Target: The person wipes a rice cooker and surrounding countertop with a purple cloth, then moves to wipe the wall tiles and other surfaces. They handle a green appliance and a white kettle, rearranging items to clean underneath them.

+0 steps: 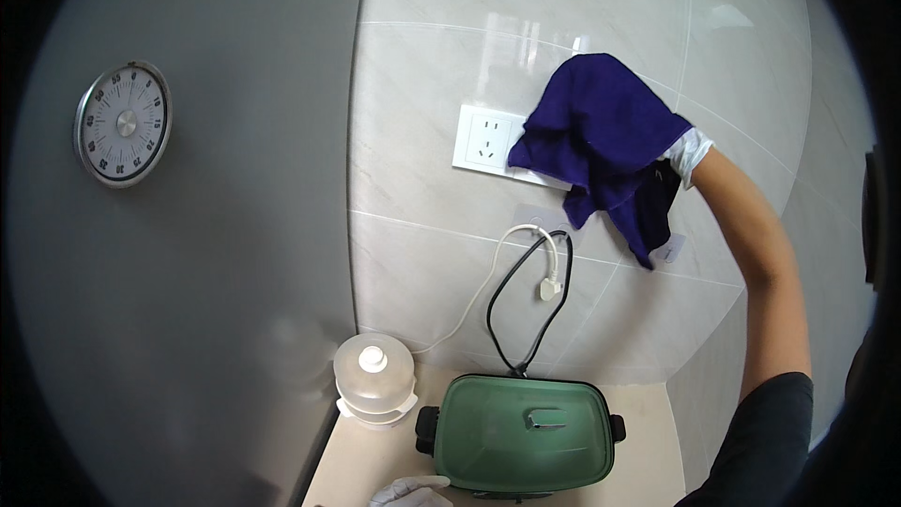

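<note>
A purple cloth (598, 127) drapes over my right hand (688, 155), which wears a white glove and presses the cloth to the tiled wall. Only the glove's cuff shows; the fingers are hidden beneath the fabric. Part of a white wall socket panel (487, 139) is covered by the cloth's left side. At the bottom edge, my left hand (410, 493), also in a white glove, is cut off by the picture. Its extended finger lies at the front left corner of a green electric cooker (521, 436); whether it touches is unclear.
A small white steamer (374, 384) with a translucent lid stands left of the cooker. Its white cord (486, 282) and a black cord (496, 303) hang from adhesive hooks (535, 215). A grey panel (232, 260) bearing a round dial timer (125, 123) rises at left.
</note>
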`<state>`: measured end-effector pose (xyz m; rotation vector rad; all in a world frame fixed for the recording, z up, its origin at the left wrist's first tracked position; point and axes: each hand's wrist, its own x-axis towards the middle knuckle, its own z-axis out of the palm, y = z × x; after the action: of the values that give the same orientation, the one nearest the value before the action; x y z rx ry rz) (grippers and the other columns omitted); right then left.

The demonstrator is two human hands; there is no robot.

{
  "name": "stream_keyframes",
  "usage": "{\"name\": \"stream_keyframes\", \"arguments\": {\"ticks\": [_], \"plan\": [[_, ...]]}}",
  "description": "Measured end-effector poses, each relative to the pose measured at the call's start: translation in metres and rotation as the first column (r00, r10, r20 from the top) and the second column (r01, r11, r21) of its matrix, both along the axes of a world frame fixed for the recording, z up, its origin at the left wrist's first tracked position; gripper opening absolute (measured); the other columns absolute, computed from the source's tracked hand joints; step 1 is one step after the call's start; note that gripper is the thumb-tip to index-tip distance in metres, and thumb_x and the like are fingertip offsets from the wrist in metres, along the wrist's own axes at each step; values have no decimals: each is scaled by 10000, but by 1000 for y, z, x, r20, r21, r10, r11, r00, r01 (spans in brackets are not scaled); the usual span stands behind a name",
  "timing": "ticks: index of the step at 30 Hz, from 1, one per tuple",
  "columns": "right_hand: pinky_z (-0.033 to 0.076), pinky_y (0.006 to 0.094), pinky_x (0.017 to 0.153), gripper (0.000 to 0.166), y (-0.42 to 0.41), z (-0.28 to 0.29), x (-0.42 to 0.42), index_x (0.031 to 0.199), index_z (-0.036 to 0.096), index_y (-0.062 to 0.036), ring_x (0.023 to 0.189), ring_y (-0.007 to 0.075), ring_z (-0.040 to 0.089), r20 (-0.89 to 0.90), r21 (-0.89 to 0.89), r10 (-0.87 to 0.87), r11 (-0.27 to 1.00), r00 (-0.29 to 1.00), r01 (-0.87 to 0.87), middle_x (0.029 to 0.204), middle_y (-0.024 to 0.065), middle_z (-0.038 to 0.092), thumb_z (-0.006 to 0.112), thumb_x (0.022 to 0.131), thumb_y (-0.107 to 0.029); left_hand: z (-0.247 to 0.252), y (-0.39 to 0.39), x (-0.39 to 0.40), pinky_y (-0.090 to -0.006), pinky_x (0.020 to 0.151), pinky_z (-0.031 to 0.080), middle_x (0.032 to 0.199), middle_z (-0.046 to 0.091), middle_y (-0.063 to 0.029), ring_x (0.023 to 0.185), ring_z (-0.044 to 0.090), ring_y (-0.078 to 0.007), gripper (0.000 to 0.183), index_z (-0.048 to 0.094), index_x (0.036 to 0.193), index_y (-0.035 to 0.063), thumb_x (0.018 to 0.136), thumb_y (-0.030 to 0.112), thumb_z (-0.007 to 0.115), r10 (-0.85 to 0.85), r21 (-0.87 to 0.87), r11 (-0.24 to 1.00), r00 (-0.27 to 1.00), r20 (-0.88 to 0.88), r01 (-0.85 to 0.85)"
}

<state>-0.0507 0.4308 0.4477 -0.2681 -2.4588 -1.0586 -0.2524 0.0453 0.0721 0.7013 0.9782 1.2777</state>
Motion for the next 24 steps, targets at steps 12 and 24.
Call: {"name": "stream_keyframes", "arguments": {"ticks": [12,24], "plan": [[493,381,772,206,-46,-92,-276,843,627,-17,815,372,606,-529,-145,560,680,637,-719,858,211,640,599,721,-181,-7,12,-4,-270,734,509,893,688,-99,779,646,-159,270,598,1186,-1,971,126,496,102,-43,994,994,-45,-104],[505,327,800,312,-10,-148,-195,987,669,-8,885,280,645,-77,-341,339,875,938,-344,952,158,683,663,749,-208,67,191,22,-382,977,386,1279,483,-222,1175,482,-323,670,373,1349,-27,832,278,672,353,463,875,469,-810,140]]}}
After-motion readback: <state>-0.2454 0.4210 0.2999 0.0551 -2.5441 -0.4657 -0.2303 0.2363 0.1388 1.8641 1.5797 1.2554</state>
